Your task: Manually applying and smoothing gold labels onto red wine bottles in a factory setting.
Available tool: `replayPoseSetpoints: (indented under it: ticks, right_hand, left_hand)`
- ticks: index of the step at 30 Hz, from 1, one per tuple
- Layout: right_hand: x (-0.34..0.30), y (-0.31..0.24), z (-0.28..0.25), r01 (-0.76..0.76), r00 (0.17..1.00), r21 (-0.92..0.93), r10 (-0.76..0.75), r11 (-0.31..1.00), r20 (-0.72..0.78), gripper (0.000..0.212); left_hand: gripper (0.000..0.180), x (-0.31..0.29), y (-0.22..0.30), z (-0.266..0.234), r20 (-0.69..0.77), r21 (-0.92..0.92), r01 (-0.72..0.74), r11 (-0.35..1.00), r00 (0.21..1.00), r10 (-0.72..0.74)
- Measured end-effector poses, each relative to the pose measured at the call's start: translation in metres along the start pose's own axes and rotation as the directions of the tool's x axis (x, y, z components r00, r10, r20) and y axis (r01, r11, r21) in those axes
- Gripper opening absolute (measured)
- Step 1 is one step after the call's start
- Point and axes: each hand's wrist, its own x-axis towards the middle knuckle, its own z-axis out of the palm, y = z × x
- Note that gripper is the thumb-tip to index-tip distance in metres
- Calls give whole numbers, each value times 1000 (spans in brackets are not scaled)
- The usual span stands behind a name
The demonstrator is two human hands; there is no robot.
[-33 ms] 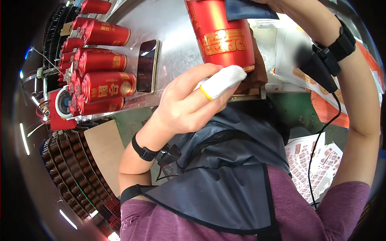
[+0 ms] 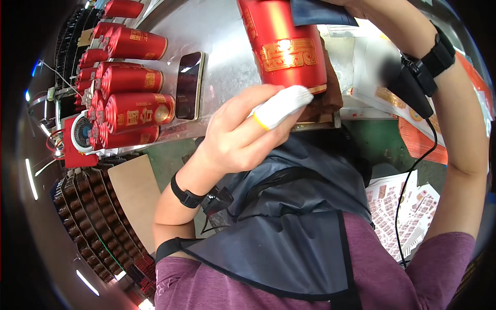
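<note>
Left hand [image 2: 243, 137], one finger in a white fabric cot with a yellow rolled edge [image 2: 281, 106], curled and pressing that fingertip against the lower rim of the tall red cylindrical tin with gold print [image 2: 284, 46]; looks like rubbing or smoothing the label edge there, cot probably for keeping prints off the finish. Right hand up at top of the red tin, mostly cut off by the frame edge, apparently steadying it through a dark blue cloth [image 2: 320, 11]; exact grip not visible. Red tin upright on a small brown block [image 2: 325, 101] at the near edge of the shiny metal tabletop [image 2: 222, 36]. Glossy red, gold band, no visible dents. Left of the red tin: black phone lying flat [image 2: 189, 85], then a row of matching red tins on their sides [image 2: 132, 77], stacked.
</note>
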Motion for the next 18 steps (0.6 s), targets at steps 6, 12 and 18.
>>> replayPoseSetpoints:
  ticks: [6, 12, 18]
  right_hand:
    - [39, 27, -5, -78, 963, 396, -34, 915, 267, 36]
    - [34, 6, 9, 198, 970, 268, -227, 943, 83, 32]
    - [28, -17, 8, 699, 647, -327, -757, 636, -91, 31]
  left_hand:
    - [31, -17, 17, -4, -52, 13, 170, 985, 984, -169]
    - [32, -23, 18, 1, -72, 57, 184, 981, 981, -180]
    - [42, -23, 15, 5, -88, 62, 156, 986, 985, -151]
